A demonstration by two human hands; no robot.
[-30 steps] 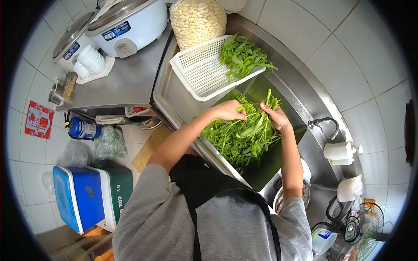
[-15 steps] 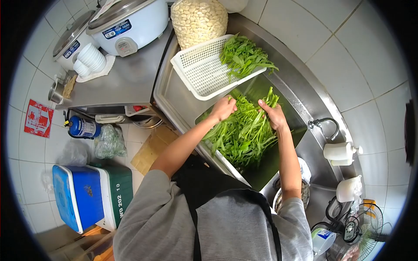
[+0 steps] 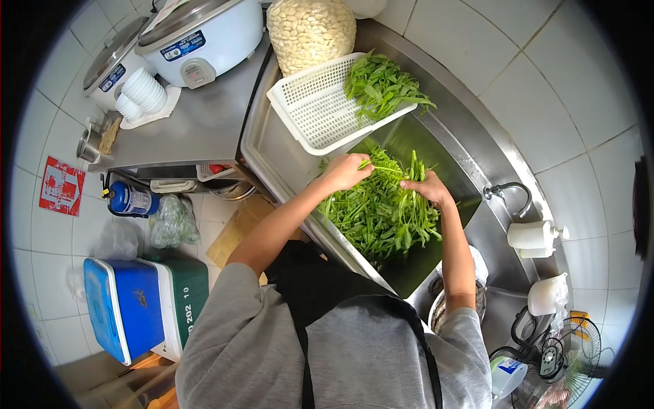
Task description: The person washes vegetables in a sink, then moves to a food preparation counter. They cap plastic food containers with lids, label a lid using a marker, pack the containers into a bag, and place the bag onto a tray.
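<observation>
Leafy green vegetables with long stems, like water spinach (image 3: 375, 221), fill much of the steel sink basin (image 3: 453, 167). My left hand (image 3: 349, 172) is closed on a few stems at the upper left of the heap. At the right side, my right hand (image 3: 428, 189) grips a bunch of the same greens, its thumb pointing left across the stems. A stem stretches between the two hands. Beyond them, a white perforated basket (image 3: 289, 102) rests across the sink, with more greens (image 3: 385, 85) piled at its right end.
A bag of pale peeled cloves or nuts (image 3: 310, 34) stands behind the basket. To the right are a faucet (image 3: 507, 194), a white dispenser (image 3: 531, 236) and a fan (image 3: 555, 361). Rice cookers (image 3: 225, 41) and stacked white cups (image 3: 143, 92) occupy the left counter.
My left hand has shifted slightly left and turned, with a stem now showing at its fingers. My right hand has moved a little lower, and the bunch in it hangs lower.
</observation>
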